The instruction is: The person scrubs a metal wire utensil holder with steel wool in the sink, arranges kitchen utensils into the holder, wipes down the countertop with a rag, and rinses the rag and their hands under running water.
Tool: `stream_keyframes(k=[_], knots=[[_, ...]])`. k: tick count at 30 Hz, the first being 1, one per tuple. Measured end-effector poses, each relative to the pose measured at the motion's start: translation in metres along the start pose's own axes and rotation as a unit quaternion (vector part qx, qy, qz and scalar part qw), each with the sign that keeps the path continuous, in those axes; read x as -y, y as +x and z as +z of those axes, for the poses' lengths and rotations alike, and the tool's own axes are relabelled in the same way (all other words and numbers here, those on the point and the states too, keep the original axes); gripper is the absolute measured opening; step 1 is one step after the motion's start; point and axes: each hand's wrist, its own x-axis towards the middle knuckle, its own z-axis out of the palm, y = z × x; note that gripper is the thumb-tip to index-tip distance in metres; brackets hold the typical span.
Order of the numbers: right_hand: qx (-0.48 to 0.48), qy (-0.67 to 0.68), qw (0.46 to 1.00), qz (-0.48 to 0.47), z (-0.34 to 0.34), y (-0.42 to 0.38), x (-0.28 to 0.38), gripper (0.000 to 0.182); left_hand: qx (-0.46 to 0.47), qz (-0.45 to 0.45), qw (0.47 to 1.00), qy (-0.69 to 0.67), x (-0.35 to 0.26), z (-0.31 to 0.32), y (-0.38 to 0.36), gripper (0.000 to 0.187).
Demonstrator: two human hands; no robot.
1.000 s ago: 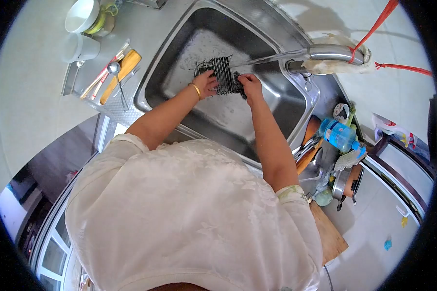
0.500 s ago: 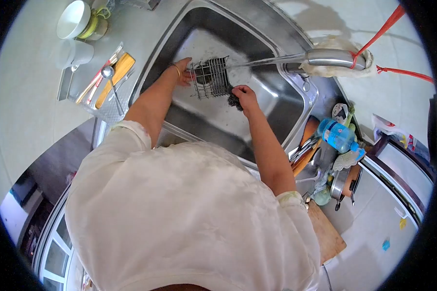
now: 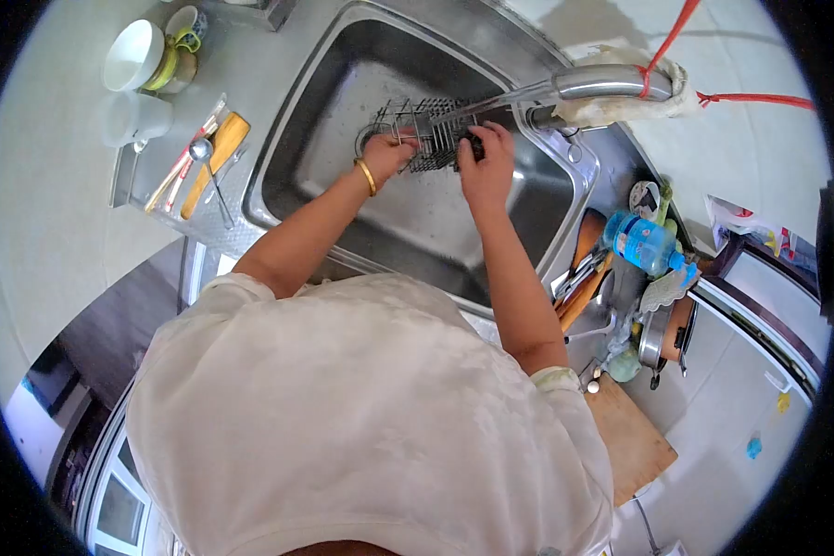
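A wire rack point(image 3: 433, 154) is held up in the steel sink point(image 3: 380, 215), under the water running from the faucet point(image 3: 612, 82). My left hand point(image 3: 389, 156), with a gold bangle at the wrist, is closed on the rack's near left side. At the rack's right end is my right hand point(image 3: 489, 169), its fingers curled round a dark scouring pad point(image 3: 474, 146), which is partly hidden by the fingers and presses against the wires.
Left of the sink lie a wooden spatula point(image 3: 215, 165), a spoon point(image 3: 202, 151) and chopsticks, near stacked bowls point(image 3: 134, 56). On the right stand a blue-labelled bottle point(image 3: 644, 243), a pot point(image 3: 663, 334) and a cutting board point(image 3: 625, 435). Red cords hang at the faucet.
The rack has turned and shifted slightly right, more under the stream. My left hand has gone from spread fingers at its left edge to a grip. My right hand has moved up with the pad.
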Motion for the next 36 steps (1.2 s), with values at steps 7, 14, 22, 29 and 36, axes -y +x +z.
stream_keyframes(k=[7,14,22,29,36], knots=[[0.004,-0.101,0.991,-0.087,0.015,0.03,0.032,0.013,0.004,0.337,0.898,0.281,-0.03,0.013,-0.04,0.01],[-0.02,-0.121,0.987,-0.103,0.002,0.023,0.051,0.012,-0.067,0.314,0.932,0.167,-0.052,0.03,-0.049,0.01],[-0.049,-0.111,0.989,-0.08,-0.007,0.046,0.048,0.012,-0.081,0.397,0.825,0.395,-0.073,0.045,-0.069,0.011],[-0.016,-0.062,0.994,-0.092,-0.015,0.005,0.054,0.012,-0.105,0.343,0.867,0.345,-0.078,0.034,-0.054,0.011],[-0.017,-0.023,0.994,-0.106,-0.034,0.018,0.069,0.011,-0.066,0.295,0.913,0.273,-0.079,0.059,-0.072,0.028]])
